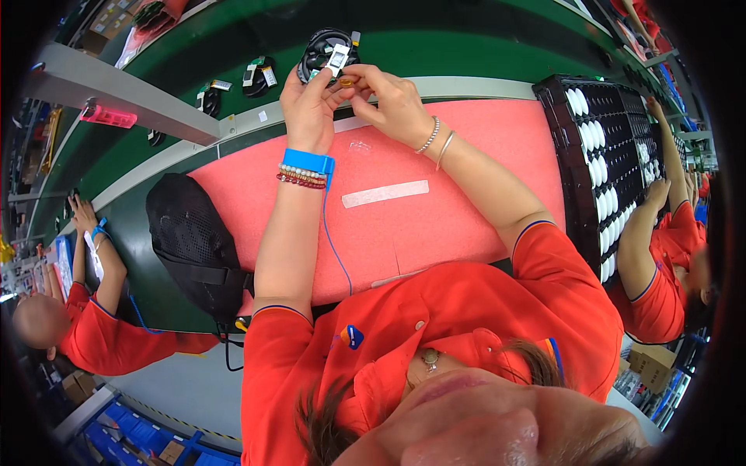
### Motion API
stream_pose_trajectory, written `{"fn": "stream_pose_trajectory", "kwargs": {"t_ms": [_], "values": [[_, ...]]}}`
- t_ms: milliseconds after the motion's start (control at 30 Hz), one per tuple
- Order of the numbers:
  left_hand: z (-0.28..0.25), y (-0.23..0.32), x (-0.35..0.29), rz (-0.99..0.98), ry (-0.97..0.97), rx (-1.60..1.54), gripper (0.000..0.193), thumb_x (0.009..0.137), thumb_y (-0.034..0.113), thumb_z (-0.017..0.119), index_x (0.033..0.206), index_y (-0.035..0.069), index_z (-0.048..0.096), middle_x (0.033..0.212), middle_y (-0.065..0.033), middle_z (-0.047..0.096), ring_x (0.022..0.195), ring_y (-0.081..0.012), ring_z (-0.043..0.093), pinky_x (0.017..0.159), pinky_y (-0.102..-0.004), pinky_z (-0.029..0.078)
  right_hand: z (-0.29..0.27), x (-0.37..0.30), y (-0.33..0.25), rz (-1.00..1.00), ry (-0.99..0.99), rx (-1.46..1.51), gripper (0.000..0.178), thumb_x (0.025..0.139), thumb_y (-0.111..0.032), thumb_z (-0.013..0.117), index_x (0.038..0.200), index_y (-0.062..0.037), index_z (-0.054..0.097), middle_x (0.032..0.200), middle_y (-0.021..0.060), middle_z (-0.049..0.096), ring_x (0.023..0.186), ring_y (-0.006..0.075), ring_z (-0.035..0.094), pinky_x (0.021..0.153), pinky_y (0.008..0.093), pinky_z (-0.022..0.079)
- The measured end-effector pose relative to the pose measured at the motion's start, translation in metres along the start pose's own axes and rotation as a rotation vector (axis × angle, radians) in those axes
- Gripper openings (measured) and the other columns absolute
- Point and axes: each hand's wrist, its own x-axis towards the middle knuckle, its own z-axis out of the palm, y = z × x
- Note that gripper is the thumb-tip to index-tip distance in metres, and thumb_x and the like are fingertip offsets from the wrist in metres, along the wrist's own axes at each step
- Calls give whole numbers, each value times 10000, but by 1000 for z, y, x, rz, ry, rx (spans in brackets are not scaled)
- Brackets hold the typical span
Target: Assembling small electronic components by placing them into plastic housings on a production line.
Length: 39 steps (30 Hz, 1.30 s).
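Observation:
My left hand (308, 113) is closed on a coiled black cable (318, 48) at the far edge of the foam-covered area. A small white rectangular part (337, 59) lies against the coil, just above my left fingertips. My right hand (396, 109) meets the left from the right side, its thumb and fingers pinched together. A tiny gold-coloured spot (347, 82) shows between the two hands; whether it is a loose piece or a ring, I cannot tell. A blue wrist strap (308, 161) with a thin cord is round my left wrist.
Pink foam (466, 179) lies under my forearms. More coiled cables with small boards (258, 78) lie on the green belt (435, 46). A black mesh bag (190, 241) sits at left, a black tray (571, 155) of white oval parts at right. A grey post (148, 97) stands left; co-workers sit either side.

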Motion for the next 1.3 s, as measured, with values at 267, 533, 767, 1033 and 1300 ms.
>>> {"fn": "stream_pose_trajectory", "kwargs": {"t_ms": [267,533,767,1033,1300], "values": [[-7,5,4,187,12,410,389,841,-5,529,1213,-11,417,932,-95,590,746,-178,630,544,-255,547,-8,3,5,-229,-41,-103,231,777,-78,651,1006,-46,634,776,69,598,690,219,581,616,316,493],[-9,13,1,-131,-170,359,430,855,16,492,1274,1,398,919,-127,598,540,-166,590,433,-223,470,-15,7,17,-341,52,-107,307,727,-23,672,1029,-65,634,862,64,610,769,233,588,660,317,498],[-7,15,0,-137,-144,325,394,861,16,460,1253,-10,427,919,-131,603,526,-178,591,407,-226,457,-13,8,19,-246,36,-39,265,751,-36,660,1010,-90,671,898,56,642,801,221,582,682,310,490],[-11,17,1,-135,-146,329,408,855,16,453,1260,-29,421,898,-143,604,516,-179,590,405,-230,460,-12,8,26,-285,48,-36,262,735,-69,678,992,-125,688,899,36,658,800,215,573,696,309,486],[-8,16,-1,-157,-127,353,423,837,11,446,1255,-47,420,861,-161,606,498,-189,591,394,-231,451,-12,6,28,-255,-17,-60,235,752,-57,664,982,-100,692,933,34,659,817,205,565,721,289,480]]}}
